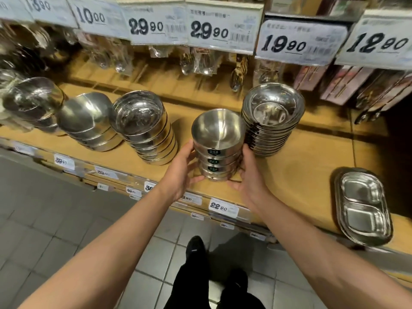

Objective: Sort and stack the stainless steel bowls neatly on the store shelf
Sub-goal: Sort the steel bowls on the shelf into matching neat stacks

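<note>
A short stack of steel bowls with dark labels [217, 139] stands near the front of the tan shelf [307, 175]. My left hand [181, 169] grips its left side, and my right hand [248, 172] cups its right side and base. Just to the right, almost touching, rises a taller stack of shallow steel bowls [272, 121]. Left of the held stack leans a stack of flat-bottomed bowls [145, 128]. Further left lie a tilted stack of rounded bowls [87, 121] and a wrapped stack [33, 103].
A stack of two-compartment steel trays [364, 208] lies at the shelf's front right. Bagged spoons [200, 61] and boxed cutlery [347, 83] hang or stand at the back under price tags [220, 30]. Shelf-edge price labels [223, 206] line the front. Grey floor tiles [55, 230] lie below.
</note>
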